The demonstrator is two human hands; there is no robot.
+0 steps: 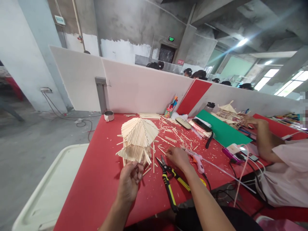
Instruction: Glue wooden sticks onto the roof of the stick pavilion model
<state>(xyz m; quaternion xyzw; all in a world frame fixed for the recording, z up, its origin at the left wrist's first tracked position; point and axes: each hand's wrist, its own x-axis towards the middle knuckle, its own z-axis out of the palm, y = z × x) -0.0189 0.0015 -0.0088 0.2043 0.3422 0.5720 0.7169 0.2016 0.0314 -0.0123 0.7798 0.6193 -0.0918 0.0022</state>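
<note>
worktop (101, 179): big red surface. I'm looking down at it and it's a mess, with offcuts and loose sticks scattered all over the middle.

divider (134, 86): white panels along the far edge, with other people's heads just showing behind.

neighbour (284, 173): a person in a pale top to my right, with a hand on their own stick model (228, 112) near a green sheet (221, 131).

stick house (137, 138): the main thing, sitting mid-worktop just past my left hand. The roof looks fully clad, sloped panels meeting at a peak, and the lower tier is packed with sticks too. I'd say it's mostly built. A few ends poke out ragged at the bottom edge, so trimming and tidying seem to be what's left.

left hand (130, 179): fingers pinched shut on the lower edge of the stick house, steadying it.

right hand (176, 157): resting palm-down on the worktop with fingers loosely spread, gripping nothing as far as I can tell, just beside the tools.

cutters (168, 183): black and yellow handles, lying between my two hands, untouched.

glue gun (198, 160): pinkish, lying just right of my right hand, cord trailing off.

small tin (109, 115): back-left corner, well away from the action.
</note>
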